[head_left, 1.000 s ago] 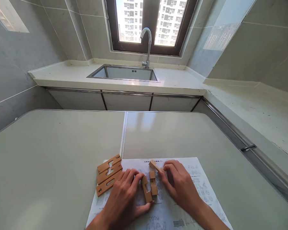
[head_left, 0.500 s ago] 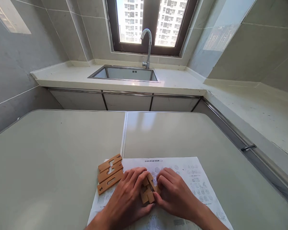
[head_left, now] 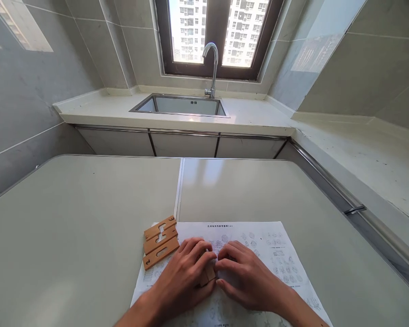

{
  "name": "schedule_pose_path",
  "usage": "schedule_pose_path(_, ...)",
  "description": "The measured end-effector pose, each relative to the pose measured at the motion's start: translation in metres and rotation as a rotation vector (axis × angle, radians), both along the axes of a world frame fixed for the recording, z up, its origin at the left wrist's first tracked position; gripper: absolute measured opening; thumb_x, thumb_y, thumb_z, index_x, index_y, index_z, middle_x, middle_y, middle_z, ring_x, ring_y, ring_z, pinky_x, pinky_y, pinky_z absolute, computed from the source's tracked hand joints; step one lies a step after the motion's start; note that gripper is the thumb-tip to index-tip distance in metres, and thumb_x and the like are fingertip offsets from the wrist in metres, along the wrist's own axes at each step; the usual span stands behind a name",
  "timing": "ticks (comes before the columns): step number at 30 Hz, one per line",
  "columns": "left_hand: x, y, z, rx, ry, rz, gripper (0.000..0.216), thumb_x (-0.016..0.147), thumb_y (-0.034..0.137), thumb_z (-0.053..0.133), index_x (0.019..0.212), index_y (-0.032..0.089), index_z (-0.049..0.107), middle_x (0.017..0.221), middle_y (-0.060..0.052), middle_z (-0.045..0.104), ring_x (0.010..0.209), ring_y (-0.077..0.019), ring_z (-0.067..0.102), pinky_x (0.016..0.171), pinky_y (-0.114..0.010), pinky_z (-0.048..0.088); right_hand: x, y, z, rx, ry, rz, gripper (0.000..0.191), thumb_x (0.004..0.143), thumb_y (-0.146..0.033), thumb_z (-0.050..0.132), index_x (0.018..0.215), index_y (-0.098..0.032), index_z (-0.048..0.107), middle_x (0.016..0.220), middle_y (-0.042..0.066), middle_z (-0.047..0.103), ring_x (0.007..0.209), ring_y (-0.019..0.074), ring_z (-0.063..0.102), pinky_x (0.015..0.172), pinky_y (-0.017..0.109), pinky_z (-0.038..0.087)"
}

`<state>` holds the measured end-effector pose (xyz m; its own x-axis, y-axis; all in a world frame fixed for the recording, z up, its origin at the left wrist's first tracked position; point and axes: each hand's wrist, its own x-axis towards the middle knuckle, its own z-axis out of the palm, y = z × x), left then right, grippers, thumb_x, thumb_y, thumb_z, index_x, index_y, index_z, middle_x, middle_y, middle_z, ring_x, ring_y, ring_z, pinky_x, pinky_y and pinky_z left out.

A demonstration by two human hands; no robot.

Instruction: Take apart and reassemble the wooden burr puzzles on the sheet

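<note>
Low over the printed sheet, my left hand (head_left: 187, 274) is wrapped round a small interlocking wooden block puzzle (head_left: 208, 274). Most of the puzzle is hidden by the fingers; a light tan face shows between thumb and index finger. My right hand (head_left: 247, 274) is curled at the puzzle's right side, fingertips and thumb against its edge. Just left of my hands lie three flat notched wooden pieces (head_left: 161, 251) with slots and dark numbers, side by side on the sheet's upper left corner.
The printed sheet (head_left: 276, 268) with small puzzle drawings lies under my hands on a pale table (head_left: 98, 213) with a centre seam. Beyond the table are a white counter (head_left: 252, 116), a sink (head_left: 187, 113) and a tap (head_left: 214, 68). A metal rail (head_left: 327, 178) runs along the right.
My right hand's fingers have shifted and spread slightly from their pinch. The left fingers now cover more of the puzzle, so less of its blocks shows. The whole view has shifted slightly.
</note>
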<state>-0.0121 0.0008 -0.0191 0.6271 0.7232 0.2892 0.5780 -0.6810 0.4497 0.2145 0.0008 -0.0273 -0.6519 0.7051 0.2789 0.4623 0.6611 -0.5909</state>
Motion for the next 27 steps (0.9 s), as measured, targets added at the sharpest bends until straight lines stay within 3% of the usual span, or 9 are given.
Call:
schedule_pose_path(7, -0.007, -0.005, 0.007, 0.062, 0.068, -0.059, 0.023, 0.088, 0.012, 0.067, 0.108, 0.022, 0.060, 0.113, -0.008, 0.069, 0.109, -0.0276, 0.065, 0.095, -0.043, 0.057, -0.001, -0.004, 0.000, -0.038, 0.004, 0.025, 0.028, 0.083, -0.016, 0.073, 0.108, -0.025, 0.066, 0.104, 0.007, 0.069, 0.095, 0.0258, 0.063, 0.087, 0.042, 0.055)
schedule_pose_path(15, -0.033, -0.021, 0.012, 0.213, 0.071, -0.008, 0.020, 0.095, 0.005, 0.059, 0.106, 0.021, 0.064, 0.128, -0.009, 0.068, 0.136, -0.0286, 0.055, 0.109, -0.042, 0.053, -0.001, -0.006, -0.005, -0.028, 0.015, 0.018, 0.026, 0.085, -0.019, 0.074, 0.109, -0.024, 0.066, 0.105, 0.007, 0.069, 0.094, 0.0253, 0.062, 0.084, 0.040, 0.054)
schedule_pose_path(22, -0.047, -0.042, 0.018, 0.206, 0.173, 0.011, 0.047, 0.090, -0.007, 0.048, 0.124, 0.020, 0.064, 0.149, -0.011, 0.057, 0.150, -0.0329, 0.038, 0.116, -0.051, 0.048, -0.002, -0.007, -0.014, 0.007, 0.020, -0.005, 0.013, 0.094, -0.018, 0.068, 0.104, -0.024, 0.064, 0.099, 0.006, 0.068, 0.090, 0.0241, 0.063, 0.079, 0.037, 0.052)
schedule_pose_path(27, -0.050, -0.054, 0.021, 0.186, 0.114, 0.056, 0.039, 0.094, -0.001, 0.054, 0.124, 0.021, 0.064, 0.146, -0.010, 0.059, 0.147, -0.0321, 0.041, 0.117, -0.050, 0.047, -0.003, -0.007, -0.019, -0.025, 0.058, -0.007, 0.010, 0.100, -0.016, 0.061, 0.104, -0.025, 0.063, 0.097, 0.005, 0.068, 0.089, 0.0227, 0.063, 0.079, 0.036, 0.051)
